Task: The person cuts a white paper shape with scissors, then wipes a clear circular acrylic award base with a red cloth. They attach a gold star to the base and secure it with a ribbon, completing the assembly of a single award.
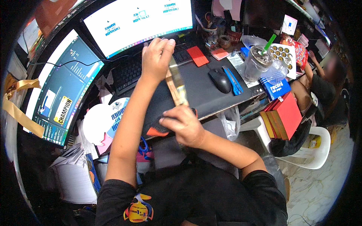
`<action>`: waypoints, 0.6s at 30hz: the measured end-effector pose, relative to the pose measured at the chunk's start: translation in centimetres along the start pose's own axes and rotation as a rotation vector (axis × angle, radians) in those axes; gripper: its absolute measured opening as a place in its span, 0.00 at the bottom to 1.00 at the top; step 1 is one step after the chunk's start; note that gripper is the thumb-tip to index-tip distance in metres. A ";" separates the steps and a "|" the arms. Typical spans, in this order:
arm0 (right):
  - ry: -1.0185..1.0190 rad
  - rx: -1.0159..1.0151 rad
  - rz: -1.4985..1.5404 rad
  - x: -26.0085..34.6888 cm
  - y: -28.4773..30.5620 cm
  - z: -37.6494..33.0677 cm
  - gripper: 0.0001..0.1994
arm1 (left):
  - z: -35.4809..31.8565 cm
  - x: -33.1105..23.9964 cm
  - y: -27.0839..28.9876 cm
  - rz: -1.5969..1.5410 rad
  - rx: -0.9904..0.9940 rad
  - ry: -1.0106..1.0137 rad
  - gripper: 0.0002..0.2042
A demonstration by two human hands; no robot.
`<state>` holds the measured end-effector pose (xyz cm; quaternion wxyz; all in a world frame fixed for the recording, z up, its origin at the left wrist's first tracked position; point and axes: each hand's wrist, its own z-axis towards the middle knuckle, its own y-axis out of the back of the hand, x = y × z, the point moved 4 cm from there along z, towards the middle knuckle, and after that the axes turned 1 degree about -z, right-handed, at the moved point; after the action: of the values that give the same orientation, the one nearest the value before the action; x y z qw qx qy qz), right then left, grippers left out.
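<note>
A shiny gold ribbon strip runs over the black desk mat between my two hands. My left hand, raised in front of the keyboard, is closed on the strip's far end. My right hand is closed at its near end, close to the desk's front edge. Beneath the right hand an orange and black object shows in part; the hand covers most of it, and I cannot tell whether the fingers touch it.
Behind the keyboard stands a bright monitor; a second monitor is at left. The mouse, blue cutter and straw cup lie rightward. A red stack sits by a white chair. Another person sits far right.
</note>
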<state>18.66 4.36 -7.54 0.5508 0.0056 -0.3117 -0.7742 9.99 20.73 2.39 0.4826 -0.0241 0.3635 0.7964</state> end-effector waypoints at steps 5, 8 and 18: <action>-0.773 -0.636 0.627 -3.7 5.2 -0.5 0.13 | -1.7 -1.7 2.3 0.603 -0.042 0.167 0.30; -1.156 -1.034 1.294 -5.2 5.7 -1.5 0.15 | -1.6 -0.8 2.9 0.473 0.187 0.215 0.29; 0.039 -0.446 -0.237 -6.9 3.8 8.6 0.20 | 1.5 3.8 1.8 -0.737 0.616 0.157 0.39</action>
<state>21.57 13.62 -1.07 0.4498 -0.0647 -0.1200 -0.8827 7.04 24.08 3.00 0.6882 -0.0673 0.5852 0.4236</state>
